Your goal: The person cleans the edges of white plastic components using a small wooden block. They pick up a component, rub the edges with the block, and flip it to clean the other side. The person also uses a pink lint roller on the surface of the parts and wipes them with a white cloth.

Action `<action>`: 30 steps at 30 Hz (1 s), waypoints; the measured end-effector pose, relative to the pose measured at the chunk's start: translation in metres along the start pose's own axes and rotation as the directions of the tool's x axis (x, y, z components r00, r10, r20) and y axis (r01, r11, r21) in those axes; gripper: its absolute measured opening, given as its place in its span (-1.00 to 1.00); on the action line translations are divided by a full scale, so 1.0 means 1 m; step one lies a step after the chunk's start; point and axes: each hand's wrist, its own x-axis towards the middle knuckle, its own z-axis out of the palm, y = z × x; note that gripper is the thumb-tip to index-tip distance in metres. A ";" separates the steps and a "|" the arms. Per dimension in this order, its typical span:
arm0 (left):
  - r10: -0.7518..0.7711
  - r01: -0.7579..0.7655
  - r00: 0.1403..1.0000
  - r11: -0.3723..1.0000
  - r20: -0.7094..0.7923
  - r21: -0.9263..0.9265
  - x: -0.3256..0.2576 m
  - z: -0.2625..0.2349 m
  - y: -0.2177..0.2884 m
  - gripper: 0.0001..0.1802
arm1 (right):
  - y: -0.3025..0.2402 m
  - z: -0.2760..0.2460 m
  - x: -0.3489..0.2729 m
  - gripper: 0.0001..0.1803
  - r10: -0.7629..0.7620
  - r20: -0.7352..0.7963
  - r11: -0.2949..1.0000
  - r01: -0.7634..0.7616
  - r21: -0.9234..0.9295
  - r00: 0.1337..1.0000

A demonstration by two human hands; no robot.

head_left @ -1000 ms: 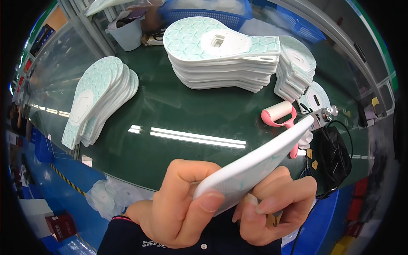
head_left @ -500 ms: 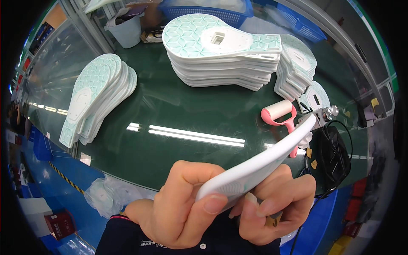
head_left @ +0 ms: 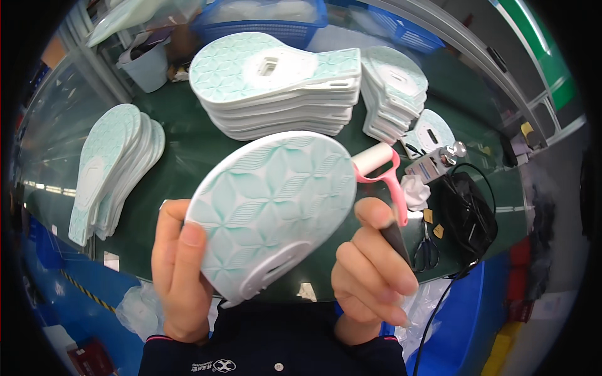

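My left hand (head_left: 180, 276) grips the left edge of a white plastic panel (head_left: 276, 194) with a mint-green petal pattern. The panel is raised above the table, its patterned face toward me and its rounded end up. A slotted white recess shows near its lower edge. Beside the panel's right side, apart from it, my right hand (head_left: 370, 269) is closed around a thin, dark, flat blade (head_left: 395, 240); its exact kind is unclear. Behind the right hand lies a lint roller (head_left: 394, 182) with a pink handle and white roll.
Stacks of similar panels stand on the dark green table: one left (head_left: 113, 169), one at the back (head_left: 276, 103), one back right (head_left: 395, 94). Toward the right are a pump bottle (head_left: 426, 168), crumpled white tissue (head_left: 414, 192), scissors (head_left: 426, 254) and a black pouch (head_left: 470, 210).
The panel has turned from nearly edge-on to showing its patterned face, and moved left with my left hand. My right hand has come away from behind it, and its blade now shows.
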 end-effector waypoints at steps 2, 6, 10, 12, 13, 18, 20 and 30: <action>0.021 -0.022 0.998 0.999 0.052 0.028 0.003 -0.007 -0.006 -0.75 | -0.003 0.000 -0.002 -0.63 0.015 0.000 0.996 -0.015 0.092 1.000; 0.029 -0.032 0.997 0.998 0.075 0.047 0.003 -0.011 -0.011 -0.75 | -0.005 0.001 -0.005 -0.51 0.065 0.038 0.978 -0.071 0.196 0.997; -0.024 0.024 0.998 1.000 0.059 0.000 0.001 -0.007 -0.006 -0.76 | -0.002 -0.006 -0.003 -0.46 0.108 0.136 0.954 -0.142 0.265 0.985; -0.031 0.031 0.999 0.999 0.039 -0.010 0.000 0.001 -0.003 -0.77 | -0.002 -0.005 -0.005 -0.46 0.105 0.163 0.950 -0.147 0.275 0.981; -0.036 0.037 0.998 0.999 0.044 -0.020 0.000 0.003 -0.002 -0.77 | -0.003 -0.005 -0.006 -0.46 0.103 0.161 0.952 -0.144 0.269 0.981; -0.046 0.048 0.997 0.998 0.055 -0.037 -0.002 0.002 -0.004 -0.77 | 0.000 -0.009 -0.004 -0.47 0.041 0.204 0.981 -0.077 0.176 0.978; -0.039 0.041 0.995 0.999 0.092 -0.022 -0.002 -0.005 -0.007 -0.76 | 0.001 -0.014 -0.001 -0.47 0.017 0.231 0.994 -0.041 0.099 0.973; -0.041 0.042 0.998 0.999 0.043 -0.020 -0.001 0.000 -0.012 -0.77 | -0.017 -0.029 -0.003 -0.57 -0.018 0.138 0.922 0.071 -0.381 0.990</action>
